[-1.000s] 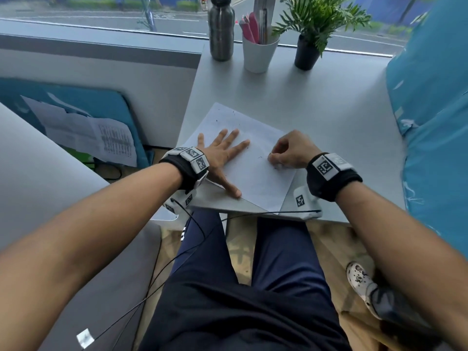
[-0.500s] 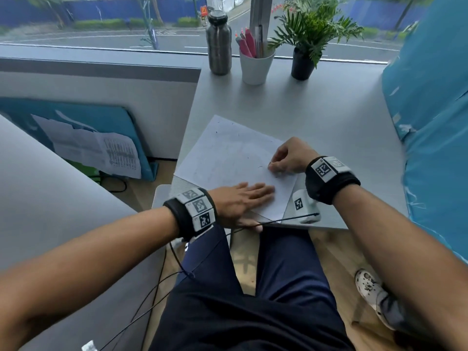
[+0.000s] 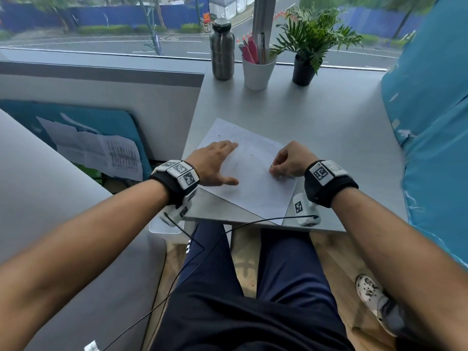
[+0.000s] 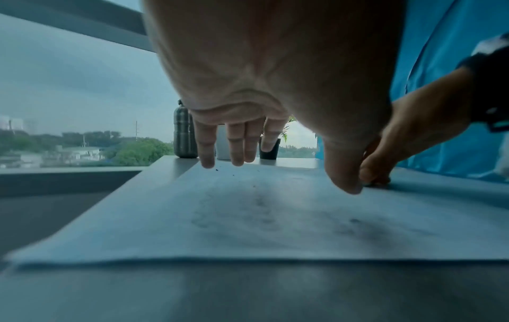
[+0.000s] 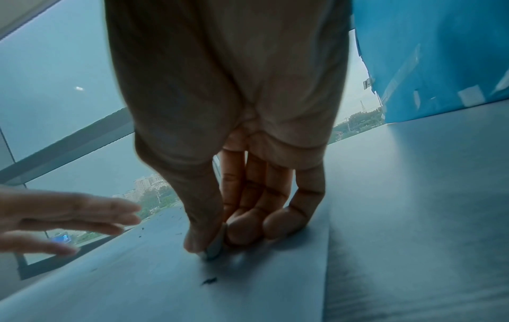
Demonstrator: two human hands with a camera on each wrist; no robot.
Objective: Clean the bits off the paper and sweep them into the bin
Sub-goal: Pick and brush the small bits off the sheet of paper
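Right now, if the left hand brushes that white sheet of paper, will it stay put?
Probably only while pinned: the white sheet of paper looks thin and floppy, and its near corner overhangs the grey desk. The dark bits look light, likely scattering.

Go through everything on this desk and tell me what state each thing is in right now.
White paper sheet: flat on grey desk, near corner overhanging.
Dark bits: scattered on paper.
Left hand: fingers straight, over paper.
Right hand: pinching small grey eraser against paper.
Steel bottle: upright, capped.
White pen cup: upright, holding pens.
Potted plant: upright.
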